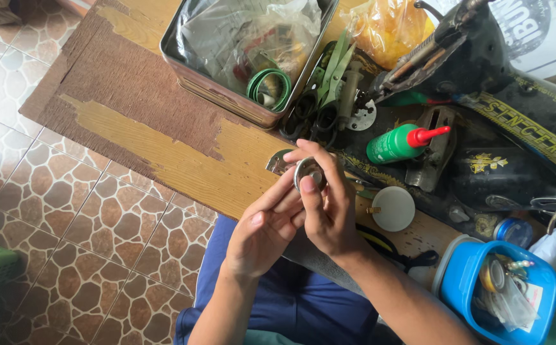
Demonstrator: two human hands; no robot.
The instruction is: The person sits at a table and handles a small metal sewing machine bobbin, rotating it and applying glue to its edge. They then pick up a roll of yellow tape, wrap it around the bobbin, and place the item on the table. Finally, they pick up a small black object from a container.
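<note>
Between both sets of fingertips, above the worn wooden table (182,163), the right hand (329,207) pinches a small round metal part (309,172) while the left hand (268,230) steadies it. Held that lightly, it could slip and roll toward the tiled floor (67,217) or the sewing machine (501,121).

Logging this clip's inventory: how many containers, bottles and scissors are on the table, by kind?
Containers: 2, metal tin and blue tub
Green bottles: 1
Scissors: 2, black-handled
Total: 5
</note>
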